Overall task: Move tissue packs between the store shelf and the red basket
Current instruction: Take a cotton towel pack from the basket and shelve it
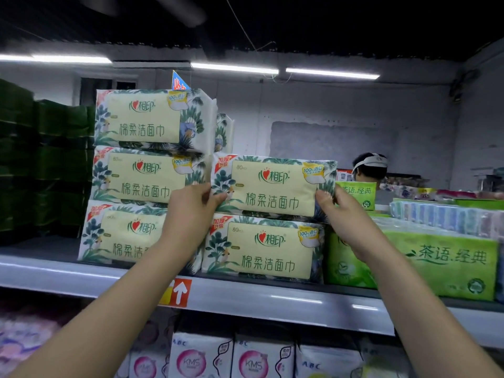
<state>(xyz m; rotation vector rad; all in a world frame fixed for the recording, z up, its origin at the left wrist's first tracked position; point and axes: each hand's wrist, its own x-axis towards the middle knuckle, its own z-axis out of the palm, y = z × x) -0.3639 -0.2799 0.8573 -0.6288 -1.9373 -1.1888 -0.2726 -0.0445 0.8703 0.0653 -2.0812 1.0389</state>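
The store shelf [272, 298] is running across the view from 9 o'clock to 4 o'clock, its grey front edge slanting down to the right. At 9 o'clock, dark green packs [41, 165] are standing in tall rows at the back of the shelf. At 3 o'clock, a bright green pack [436, 266] is lying on the shelf, with pale blue rolls [436, 216] sitting above it.

Left of centre, a stack of 3 leaf-printed tissue packs [141, 175] is standing on the shelf. Just beside it, toward 3 o'clock, a lower tissue pack [267, 249] of the same print is lying flat on the shelf. The held tissue pack [272, 186] is sitting directly on top of that one, near the centre of the view, with its printed face turned outward.

At 6 o'clock, white packs with pink circles [201, 356] are filling the shelf below.

The left hand [191, 205] is gripping the held pack's 9 o'clock end, with its thumb [218, 199] pressing on the front face and its fingers curling behind the end. The right hand [346, 216] is gripping the 3 o'clock end the same way, thumb [324, 196] on the front corner. Both forearms are reaching up from 7 and 5 o'clock.

At 2 o'clock, another person [369, 167] is standing behind the goods. An orange arrow tag [178, 293] is hanging on the shelf edge.
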